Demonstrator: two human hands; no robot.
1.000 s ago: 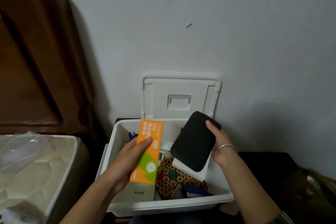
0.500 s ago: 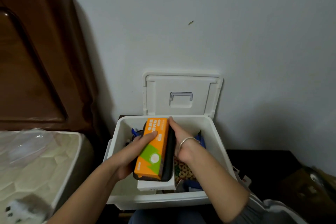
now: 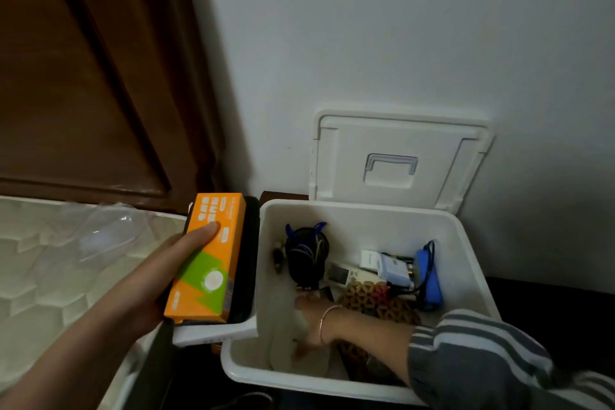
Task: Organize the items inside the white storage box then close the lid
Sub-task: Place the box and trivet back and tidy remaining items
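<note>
Smooth white plastic storage box (image 3: 466,243); glossy dark wood headboard (image 3: 83,76); card orange carton (image 3: 209,260).

1. Left hand (image 3: 156,276) has lifted the stack of 3 (orange box (image 3: 209,256), black case (image 3: 248,260), white carton (image 3: 213,333)) out, left of the storage box (image 3: 366,206);
2. Right hand (image 3: 309,326) has let go of the stack; now reaching low inside the storage box.

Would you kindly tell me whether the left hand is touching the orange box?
Touching. The head view shows the left hand gripping the orange box, with its thumb pressed flat on the box's top face.
</note>
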